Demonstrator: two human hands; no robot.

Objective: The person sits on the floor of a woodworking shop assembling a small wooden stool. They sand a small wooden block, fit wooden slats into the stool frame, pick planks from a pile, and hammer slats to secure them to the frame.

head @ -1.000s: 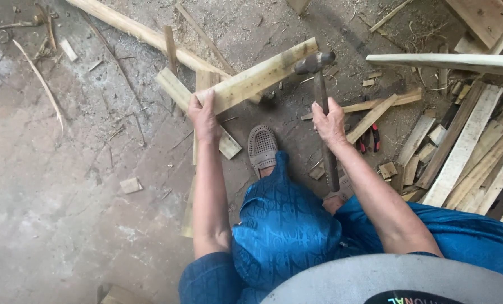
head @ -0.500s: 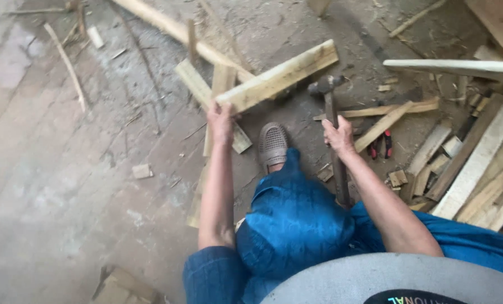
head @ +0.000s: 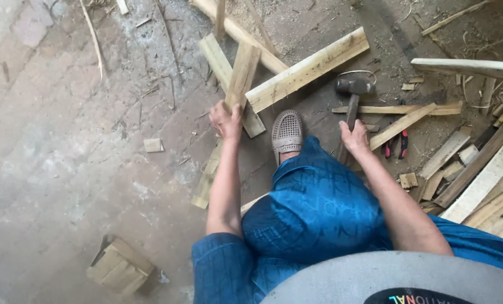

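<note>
Gripping both things, I see my left hand [head: 226,120] clenched on the lower end of an upright-leaning plank [head: 242,73], and my right hand [head: 355,137] closed around the handle of a hammer [head: 352,95]. Compared with a second ago the hammer head has come down: it was up near the end of the long pale board [head: 307,68], now it sits low on the floor [head: 54,146] just right of that board, apart from it. The view has also slid, so the wood sits higher and nearer centre. Left hand keeps its hold on the same plank. My read: one swing is finished and the hammer is resting between blows, plank still pinned for more work

My shoe [head: 287,132] is planted between the two hands, toe just below the long pale board's lower end. The plank crosses a flatter board [head: 229,79] lying under it, touching

Room: left side is bare concrete, wide open, only a small wood chip [head: 153,144] and a short block stack [head: 120,266] well away. Right side is tight, a scrap pile [head: 488,174] of slats crowds in, red-handled pliers [head: 395,146] lie just beside the right hand, a thin batten [head: 398,108] runs behind the hammer handle. A raised board edge [head: 468,68] sticks in from the right above the pile. Swing room is best upward and to the left
</note>
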